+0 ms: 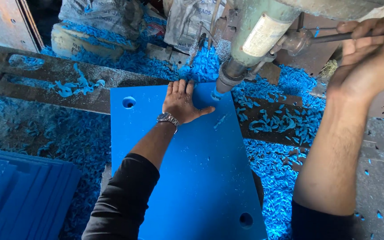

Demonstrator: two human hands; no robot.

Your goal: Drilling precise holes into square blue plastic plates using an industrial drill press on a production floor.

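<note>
Tabletop: dark steel slab with long slots, buried almost everywhere in blue shavings.
Surroundings: crowded workshop corner; rusty metal sheet at far left, grey floor plate at lower right.
Blue panel: large flat rectangle lying on the tabletop at centre, far edge under the drill; round holes near the far left corner and the near right corner.
Drill press: pale green column head coming down from upper right, dark chuck meeting the panel's far right corner in a curl of blue swarf.
Stack of blue sheets: fanned pile at lower left, well apart from the panel.
Sacks: two grey plastic bags against the far edge, contents hidden.
Left hand: spread flat, palm down, pressing the panel just beside the chuck; wristwatch on the wrist, dark sleeve behind.
Right hand: closed around the feed lever at upper right.
Open room: bare panel surface between the left hand and the near edge; heaps of shavings along both long sides.
</note>
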